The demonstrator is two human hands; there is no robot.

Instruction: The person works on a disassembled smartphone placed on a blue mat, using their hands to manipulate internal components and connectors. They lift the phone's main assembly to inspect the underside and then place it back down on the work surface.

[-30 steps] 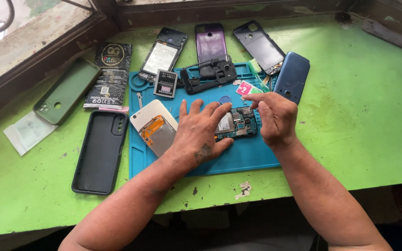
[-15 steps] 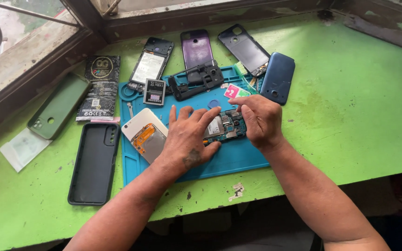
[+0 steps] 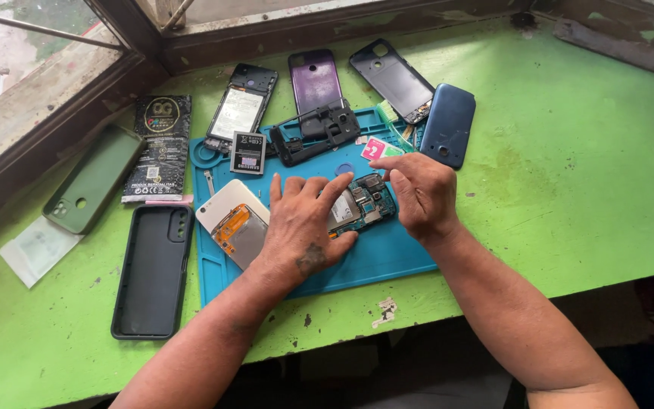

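Left hand: left hand (image 3: 308, 220) lies palm-down, fingers spread apart, pressing on the opened phone body w/ exposed circuit board (image 3: 361, 203); not clamped round it.
Right hand: right hand (image 3: 418, 193) sits at the board's right edge, fingers curled together; fingertips touch the board's top corner. Whether it pinches a small part — cannot tell, view too poor.
Board: lies on the blue rubber work mat (image 3: 387, 254), mid-desk, between both hands.
Beside left hand: white phone back w/ orange flex inside (image 3: 232, 220), on the mat, just left of the wrist.
Mat top: black plastic phone frame (image 3: 316, 130), small black-and-white battery (image 3: 248, 152), pink card (image 3: 376, 148).
Behind mat: purple phone (image 3: 315, 79), dark blue phone back cover (image 3: 448, 123).
Left of mat: black soft phone case (image 3: 153, 269), olive green phone case (image 3: 94, 178), both on the green painted desk (image 3: 569, 167).
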